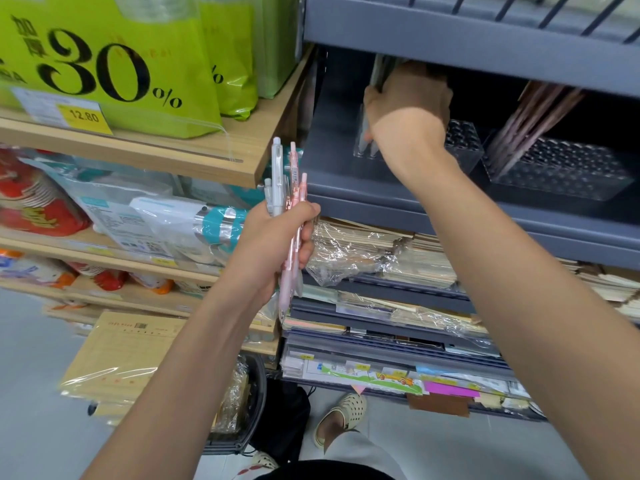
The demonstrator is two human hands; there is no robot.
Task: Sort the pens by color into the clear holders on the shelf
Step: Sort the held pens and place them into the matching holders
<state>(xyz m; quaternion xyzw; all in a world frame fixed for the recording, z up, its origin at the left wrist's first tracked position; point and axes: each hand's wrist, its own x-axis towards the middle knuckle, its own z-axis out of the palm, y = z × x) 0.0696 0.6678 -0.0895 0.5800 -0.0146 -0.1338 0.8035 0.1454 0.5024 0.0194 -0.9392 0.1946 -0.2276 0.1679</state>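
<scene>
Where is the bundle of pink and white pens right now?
In the head view, the pens stand upright, gripped in the left hand, centre frame, just left of the grey shelf.

two clear holders (464,144), four pens (277,181) in the left hand (273,244): two white, two pink

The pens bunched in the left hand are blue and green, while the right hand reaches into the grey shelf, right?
Not quite: the head view shows the pens in the left hand are white and pink, not blue and green. The right hand does reach into the grey shelf.
</scene>
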